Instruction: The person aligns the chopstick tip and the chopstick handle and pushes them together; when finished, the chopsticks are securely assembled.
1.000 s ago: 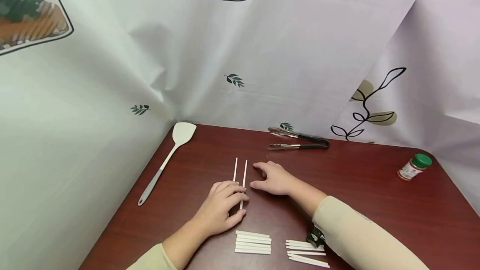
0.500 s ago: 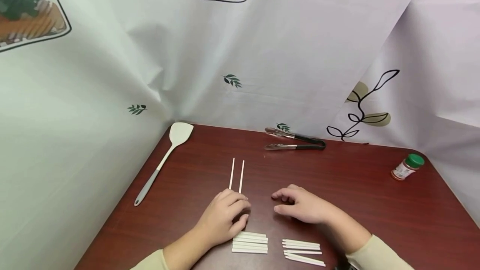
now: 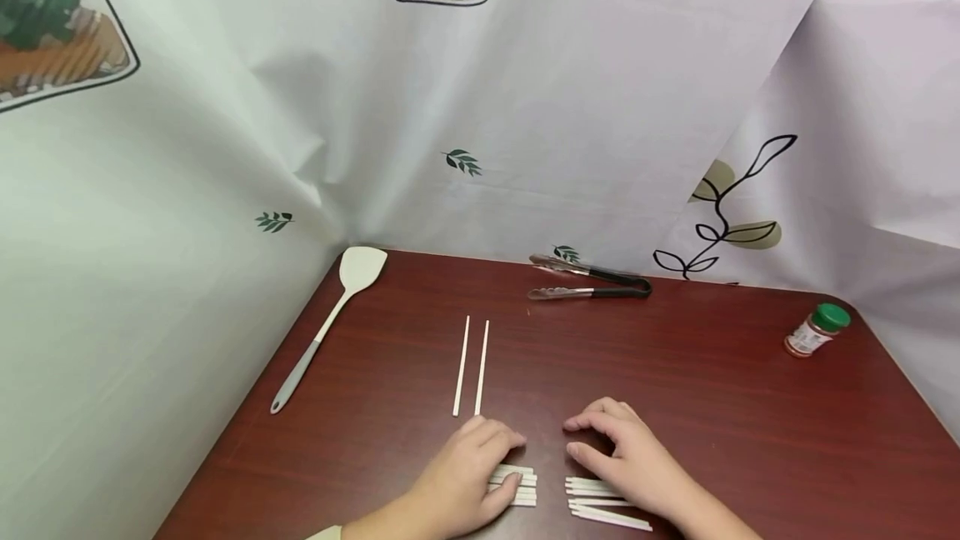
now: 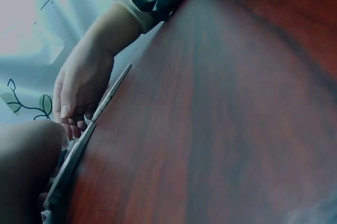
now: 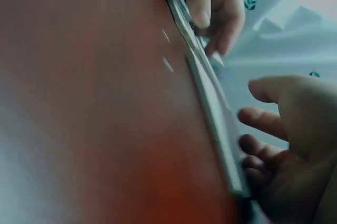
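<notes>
In the head view my left hand (image 3: 467, 473) lies over the left group of short white sticks (image 3: 527, 480), its fingers bent loosely and the thumb resting over them. The hand hides most of that group. My right hand (image 3: 633, 458) hovers at the right group of short, slimmer white sticks (image 3: 607, 515), thumb and fingers apart with nothing between them. Part of this group is under the hand. Beyond the left hand, two long thin white sticks (image 3: 461, 365) lie side by side, pointing away. In the right wrist view, the right hand's fingers (image 5: 263, 124) are spread beside the sticks.
A white spatula (image 3: 330, 323) with a grey handle lies along the table's left side. Black-handled metal tongs (image 3: 592, 293) lie at the back edge. At the far right a small jar with a green lid (image 3: 817, 330) stands on the dark red table (image 3: 712, 373). Printed white cloth hangs behind.
My left hand has left the two long sticks and moved toward me onto the left group. My right hand has drawn back from beside the long sticks to the right group.
</notes>
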### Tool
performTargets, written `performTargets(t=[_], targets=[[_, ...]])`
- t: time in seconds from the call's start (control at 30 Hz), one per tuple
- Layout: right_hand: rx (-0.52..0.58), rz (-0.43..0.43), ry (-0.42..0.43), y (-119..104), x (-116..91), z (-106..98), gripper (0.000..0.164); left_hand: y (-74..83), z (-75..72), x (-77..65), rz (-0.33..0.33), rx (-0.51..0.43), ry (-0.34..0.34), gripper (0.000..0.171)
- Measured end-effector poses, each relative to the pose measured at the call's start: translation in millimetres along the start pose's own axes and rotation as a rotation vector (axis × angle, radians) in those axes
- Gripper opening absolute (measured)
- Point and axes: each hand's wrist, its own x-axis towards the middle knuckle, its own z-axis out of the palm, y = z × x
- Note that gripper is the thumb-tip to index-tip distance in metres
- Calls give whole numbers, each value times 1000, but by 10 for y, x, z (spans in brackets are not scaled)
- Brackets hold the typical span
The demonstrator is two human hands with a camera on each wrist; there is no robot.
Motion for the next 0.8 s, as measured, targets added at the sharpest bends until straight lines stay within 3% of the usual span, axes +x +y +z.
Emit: performTargets(t=[0.13, 0.3, 0.47, 0.7, 0.8], targets=[[-28, -98, 79, 30, -109, 100, 28, 29, 18, -17, -22, 16, -12, 42], [-14, -186, 73, 86, -143, 167, 31, 19, 32, -41, -17, 30, 2, 33], [-20, -216, 38, 119, -172, 171, 34, 22, 55, -37, -9, 25, 3, 21], [-28, -220, 36, 108, -180, 172, 25, 22, 77, -38, -19, 10, 8, 19], [-29, -234, 41, 111, -181, 162, 32, 19, 84, -40, -24, -6, 8, 18]])
